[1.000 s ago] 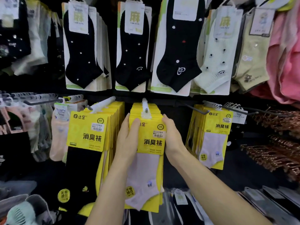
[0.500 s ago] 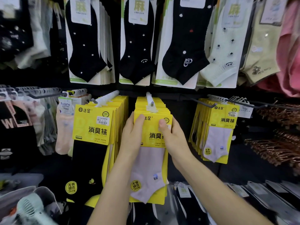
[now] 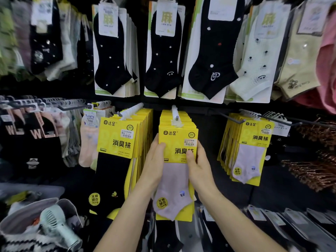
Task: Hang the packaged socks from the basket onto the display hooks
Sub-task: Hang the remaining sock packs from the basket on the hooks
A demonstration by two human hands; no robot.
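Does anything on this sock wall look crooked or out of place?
Yes. Top row: the black sock pack with a heart outline hangs tilted beside straight neighbours. Lower left, a hand fan sits in a bag. The yellow pack held by left hand and right hand hangs straight.

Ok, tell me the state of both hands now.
Left hand: grips the left edge of the yellow sock pack.
Right hand: grips its right edge, thumb on the front.

dark display wall (image 3: 209,122) — centre hook (image 3: 175,113) carries yellow sock packs (image 3: 177,133), black socks (image 3: 111,55) hang above.
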